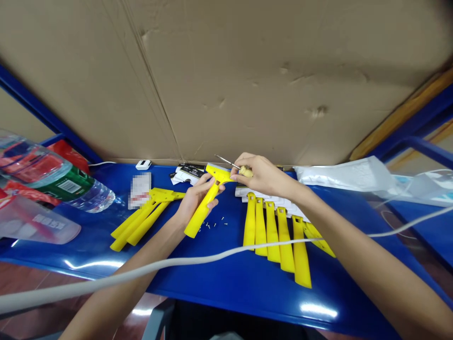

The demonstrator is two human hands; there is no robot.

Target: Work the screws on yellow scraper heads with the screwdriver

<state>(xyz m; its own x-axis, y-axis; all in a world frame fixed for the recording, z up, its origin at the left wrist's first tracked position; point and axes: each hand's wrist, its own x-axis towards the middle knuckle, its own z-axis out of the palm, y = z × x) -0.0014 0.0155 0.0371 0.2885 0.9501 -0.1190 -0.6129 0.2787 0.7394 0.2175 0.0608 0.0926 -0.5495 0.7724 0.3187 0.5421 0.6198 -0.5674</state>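
My left hand (194, 197) is closed around a yellow T-shaped plastic handle (201, 212), held tilted above the blue table. In my right hand (261, 174) is a screwdriver (245, 171) with a pale yellowish grip; its metal shaft points left, over the top of the handle. The fingers of that hand are also close to the right end of the handle's crosspiece; whether they touch it I cannot tell. Several small screws (214, 225) lie scattered on the table below. Left of them rest several assembled yellow T-shaped handles (150, 219). On the right, several yellow grip pieces (271, 231) lie in a row.
A white cable (198, 259) crosses in front of both forearms. At the left lie a large water bottle (76, 186) and a translucent cup (38, 219). White packages (339, 174) sit at the back right, before a cardboard wall (226, 85). The blue table (219, 283) has a front edge.
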